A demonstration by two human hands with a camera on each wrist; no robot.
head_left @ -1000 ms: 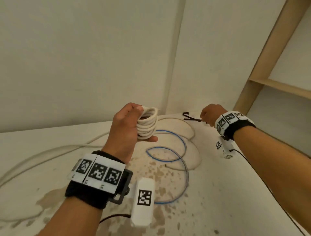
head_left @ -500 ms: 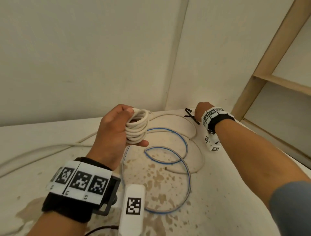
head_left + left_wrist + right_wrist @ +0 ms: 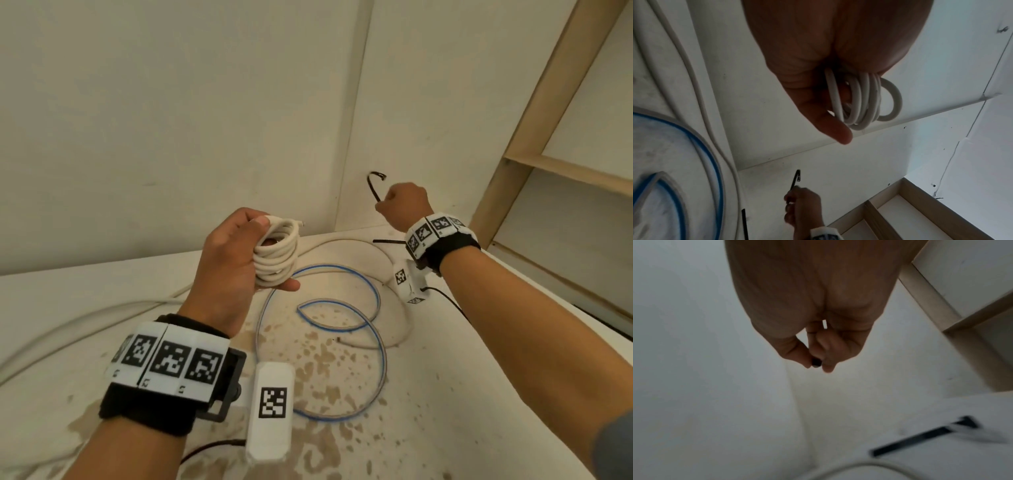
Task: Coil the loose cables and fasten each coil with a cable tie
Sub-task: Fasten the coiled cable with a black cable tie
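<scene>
Head view shows the left hand with fingers curled through a white cable coil, gripping it above the desk, thumb under the loops. Right of the coil, the right hand is raised, its fingers closed in a pinch on a black cable tie whose free end curves upward. Below that hand a second black tie lies on the desk. Beneath the coil, a blue-striped cable and a loose white cable loop across the stained surface.
</scene>
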